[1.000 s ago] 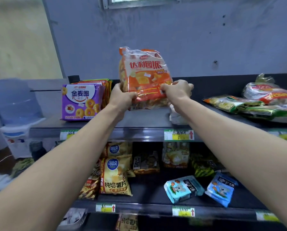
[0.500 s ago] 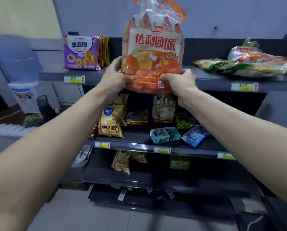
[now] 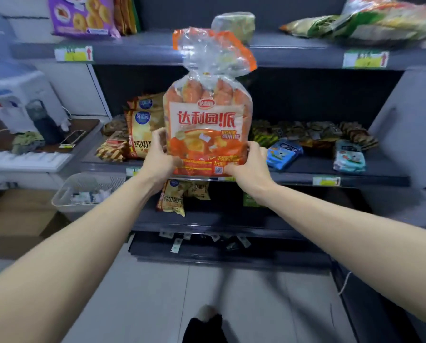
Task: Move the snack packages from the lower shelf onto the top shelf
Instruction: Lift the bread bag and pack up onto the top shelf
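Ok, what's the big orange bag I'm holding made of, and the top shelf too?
Orange bag: thin glossy plastic film, it seems; the clear top is crinkled, catches glare, and wrapped pieces show through. Top shelf: probably painted metal, dark grey and matte, with a thin straight front edge.

Here's the orange-and-clear plastic snack bag: red lettering on a cream panel, see-through top. The purple foil packet shows golden rings. The yellow crisp bags carry round blue badges. Pale-blue pouches; dark grey metal shelf; white-yellow price tags with red arrows.
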